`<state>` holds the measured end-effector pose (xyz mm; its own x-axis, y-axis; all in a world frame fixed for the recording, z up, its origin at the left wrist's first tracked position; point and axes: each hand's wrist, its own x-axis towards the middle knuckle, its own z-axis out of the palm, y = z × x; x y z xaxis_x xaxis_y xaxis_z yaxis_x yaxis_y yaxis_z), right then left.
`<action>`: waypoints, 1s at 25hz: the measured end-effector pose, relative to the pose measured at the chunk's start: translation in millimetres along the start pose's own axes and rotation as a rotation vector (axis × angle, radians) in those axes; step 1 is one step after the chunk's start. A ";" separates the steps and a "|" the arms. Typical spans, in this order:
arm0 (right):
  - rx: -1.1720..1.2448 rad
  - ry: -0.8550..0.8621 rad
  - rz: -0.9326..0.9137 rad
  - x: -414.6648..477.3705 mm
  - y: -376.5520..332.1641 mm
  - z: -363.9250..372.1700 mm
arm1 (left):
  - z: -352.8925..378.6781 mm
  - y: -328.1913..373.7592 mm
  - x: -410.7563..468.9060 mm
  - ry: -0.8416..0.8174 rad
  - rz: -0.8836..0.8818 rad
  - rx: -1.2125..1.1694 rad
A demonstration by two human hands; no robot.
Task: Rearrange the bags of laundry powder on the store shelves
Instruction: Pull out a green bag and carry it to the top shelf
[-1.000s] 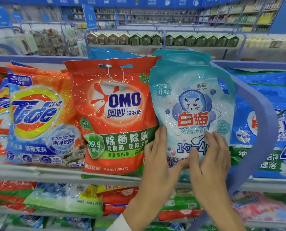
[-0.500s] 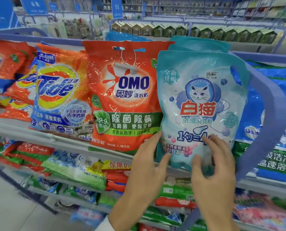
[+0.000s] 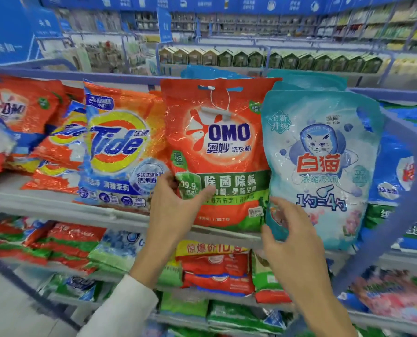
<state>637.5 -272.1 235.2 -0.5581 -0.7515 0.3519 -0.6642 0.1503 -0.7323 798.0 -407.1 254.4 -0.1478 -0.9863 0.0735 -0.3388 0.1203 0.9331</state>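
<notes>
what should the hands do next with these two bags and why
Probably nudge the OMO bag left with the left hand, which grips its lower left edge, while the right hand holds the teal cat bag that overlaps its right edge.

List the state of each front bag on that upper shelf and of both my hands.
OMO bag: upright, gripped at its lower left edge.
White Cat bag: upright, overlapping the OMO bag's right edge, held at its lower left corner.
Tide bag: upright, beside the OMO bag.
left hand: grips the OMO bag, thumb on its front.
right hand: holds the White Cat bag's corner.
</notes>
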 end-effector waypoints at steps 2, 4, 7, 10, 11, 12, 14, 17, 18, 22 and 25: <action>-0.049 -0.005 0.023 7.5 -4.6 -3.2 | -5.0 0.8 17.1 -0.064 -0.007 0.086; -0.047 -0.058 0.065 10.4 -4.7 -1.1 | -5.0 -2.4 31.1 -0.109 -0.006 0.154; 0.042 -0.073 0.094 12.8 -1.3 14.4 | -8.5 0.0 48.8 -0.193 -0.054 0.153; 0.145 -0.040 0.142 15.1 1.0 17.4 | -6.1 -2.6 54.6 -0.232 -0.072 0.027; 0.154 -0.037 0.145 16.9 1.5 15.7 | -5.5 -3.0 53.6 -0.227 -0.064 -0.037; 0.158 -0.044 0.144 18.5 2.1 13.7 | -5.1 -2.1 52.0 -0.224 -0.046 -0.096; 0.163 -0.071 0.139 20.3 1.2 11.6 | -4.6 -0.1 51.2 -0.244 -0.011 -0.159; 0.174 -0.079 0.150 20.7 3.5 12.4 | -5.1 6.9 47.8 -0.268 0.040 -0.186; 0.189 -0.086 0.138 21.3 5.4 11.8 | -7.2 12.4 45.2 -0.240 0.057 -0.229; 0.270 -0.158 0.115 28.1 13.9 6.0 | -38.4 60.2 37.5 -0.092 0.150 -0.358; 0.369 -0.119 0.169 31.7 7.2 3.7 | -86.4 83.0 40.9 -0.054 0.079 -0.530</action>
<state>616.8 -297.2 238.9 -0.5684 -0.8080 0.1551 -0.3334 0.0539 -0.9412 844.1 -447.3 365.3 -0.2061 -0.9676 0.1458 0.1883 0.1070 0.9763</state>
